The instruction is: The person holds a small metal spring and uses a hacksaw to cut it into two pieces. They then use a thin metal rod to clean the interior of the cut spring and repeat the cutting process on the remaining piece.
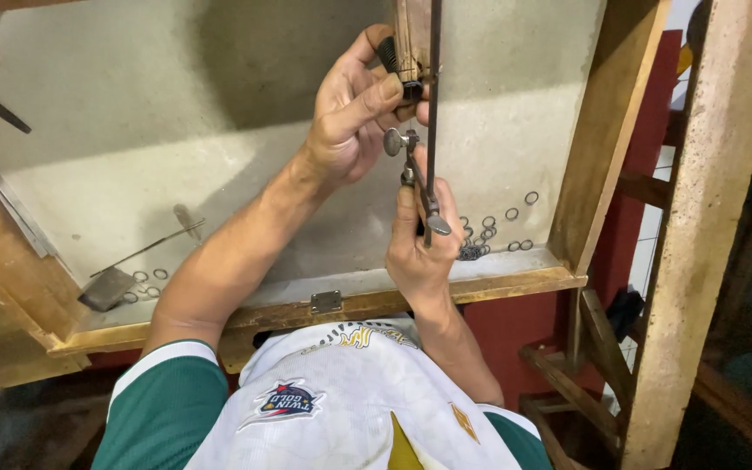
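Observation:
My left hand (352,113) is raised over a shallow wooden drawer tray (472,287), its fingers pressed against a wooden peg (411,35) at the top of the view, pinching something small and dark there. My right hand (419,248) is closed around the lower end of a metal saw frame (433,104), which stands almost upright between both hands. A round thumbscrew (393,141) on the frame sits between my two hands. What the left fingers pinch is too small to tell.
Several small metal rings (496,222) lie in the tray's right corner, and a few more rings (145,283) at the left beside a flat metal scraper (106,289) and a thin rod (145,248). A wooden post (698,235) stands at the right.

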